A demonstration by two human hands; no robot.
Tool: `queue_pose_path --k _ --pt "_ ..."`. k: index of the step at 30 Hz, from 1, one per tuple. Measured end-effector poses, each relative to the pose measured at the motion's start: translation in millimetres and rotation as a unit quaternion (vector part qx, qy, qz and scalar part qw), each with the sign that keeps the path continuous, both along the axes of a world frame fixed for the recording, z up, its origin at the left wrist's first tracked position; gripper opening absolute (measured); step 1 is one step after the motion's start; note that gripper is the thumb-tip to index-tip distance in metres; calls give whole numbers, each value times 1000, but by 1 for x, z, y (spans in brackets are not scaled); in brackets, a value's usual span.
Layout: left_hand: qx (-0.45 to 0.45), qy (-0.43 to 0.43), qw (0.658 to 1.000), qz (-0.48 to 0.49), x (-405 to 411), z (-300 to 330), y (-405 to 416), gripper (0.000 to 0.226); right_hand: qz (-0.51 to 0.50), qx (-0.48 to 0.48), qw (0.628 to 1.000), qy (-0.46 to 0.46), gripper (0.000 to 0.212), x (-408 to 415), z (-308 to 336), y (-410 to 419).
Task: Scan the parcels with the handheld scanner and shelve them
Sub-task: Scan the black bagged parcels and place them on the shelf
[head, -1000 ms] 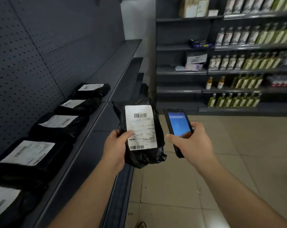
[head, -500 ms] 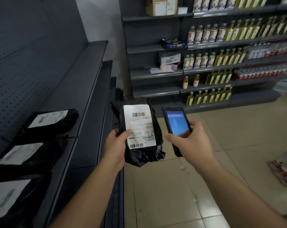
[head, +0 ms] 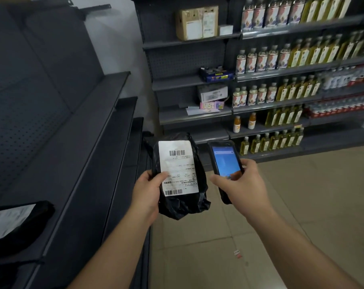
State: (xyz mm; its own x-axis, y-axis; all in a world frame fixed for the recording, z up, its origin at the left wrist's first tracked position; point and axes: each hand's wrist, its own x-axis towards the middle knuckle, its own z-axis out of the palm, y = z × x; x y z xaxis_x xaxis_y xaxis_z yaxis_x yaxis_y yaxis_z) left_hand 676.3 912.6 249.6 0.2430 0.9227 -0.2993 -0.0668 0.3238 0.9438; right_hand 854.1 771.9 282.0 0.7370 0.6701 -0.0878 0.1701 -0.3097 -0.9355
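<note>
My left hand (head: 147, 191) grips a black plastic parcel (head: 189, 203) upright in front of me, thumb on its white shipping label (head: 177, 165) with two barcodes. Just to its right, my right hand (head: 241, 184) holds the handheld scanner (head: 224, 161), a black phone-shaped device with a lit blue screen facing me. Parcel and scanner sit side by side, a small gap apart. Another black labelled parcel (head: 16, 224) lies on the dark shelf (head: 77, 163) at lower left.
Dark grey stepped shelving with a pegboard back runs along the left. Across the tiled floor (head: 281, 205), a far shelf unit (head: 260, 84) carries rows of bottles, a cardboard box (head: 195, 21) and small packets. A small scrap (head: 237, 253) lies on the floor.
My view has swung right: the shelved parcels on the left have slid mostly out of frame and more of the bottle shelves shows. Both hands keep the parcel and scanner in the same hold.
</note>
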Motion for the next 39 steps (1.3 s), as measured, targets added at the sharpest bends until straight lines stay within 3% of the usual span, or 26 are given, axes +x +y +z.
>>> queue_pose_path --k 7,16,28,39 --pt "-12 -10 999 45 45 2 59 18 45 -4 999 -4 96 63 6 90" --pt "-36 -33 994 95 42 -6 165 21 110 -14 994 0 83 60 2 219" --pt "-25 -52 982 177 -46 4 311 17 228 1 974 -20 88 -32 18 419" --pt "-44 -57 924 376 -148 -4 347 17 428 0 904 -30 81 -151 10 541"
